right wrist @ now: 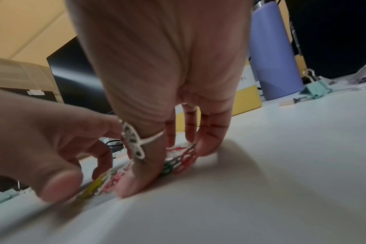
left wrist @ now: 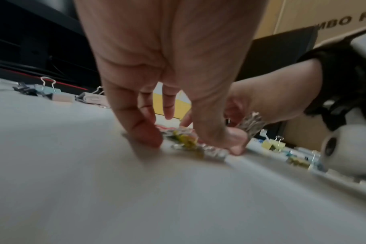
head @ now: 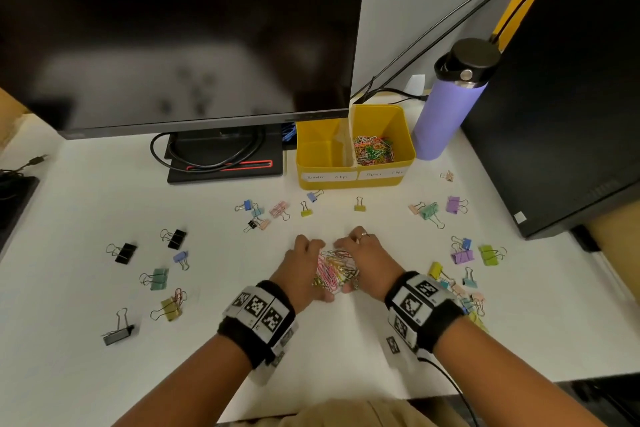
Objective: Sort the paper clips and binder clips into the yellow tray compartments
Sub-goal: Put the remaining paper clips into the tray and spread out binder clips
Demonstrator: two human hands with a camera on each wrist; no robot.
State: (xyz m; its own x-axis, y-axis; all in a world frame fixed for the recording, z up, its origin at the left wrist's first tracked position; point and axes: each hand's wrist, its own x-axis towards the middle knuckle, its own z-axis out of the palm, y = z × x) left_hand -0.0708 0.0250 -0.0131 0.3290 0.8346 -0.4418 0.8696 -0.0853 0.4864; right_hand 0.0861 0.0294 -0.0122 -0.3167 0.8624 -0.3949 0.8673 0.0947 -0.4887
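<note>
Tabletop [head: 346,340] white, binder clips [head: 429,211] scattered either side of fingers. Yellow tray [head: 356,184] straight ahead of fingertips, well apart; its right compartment already stocked with paper clips. Paper clip pile [head: 335,269] cupped between left hand [head: 304,270] and right hand [head: 372,262], both equally near, fingers curled round it, tips on tabletop. Pile's long axis judged fore-aft. Pile underside hidden; wrist views blurred.

Black bands wrap both my wrists, each carrying white blocks printed with black square-code markers [head: 258,308]. A thin black cable [head: 450,381] trails off my right wristband [head: 420,308]. Silver ring [right wrist: 134,143] on my right thumb.
</note>
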